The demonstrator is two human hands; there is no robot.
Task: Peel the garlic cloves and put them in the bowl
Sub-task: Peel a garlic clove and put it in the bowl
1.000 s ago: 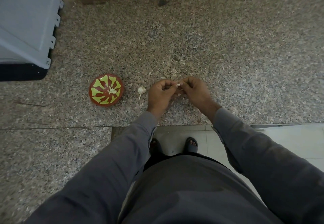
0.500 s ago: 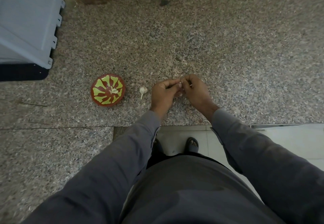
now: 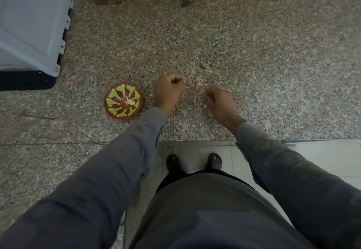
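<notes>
Both hands hover apart over the granite counter (image 3: 254,43); the left hand (image 3: 168,90) is near the bowl (image 3: 115,112), the right hand (image 3: 220,102) has curled fingers.

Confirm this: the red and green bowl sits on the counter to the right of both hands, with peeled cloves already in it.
Not quite. In the head view the bowl sits to the left of both hands, beside the left hand, with the right hand farther off. The rest holds: it stands on the counter and pale peeled cloves lie in it.
</notes>
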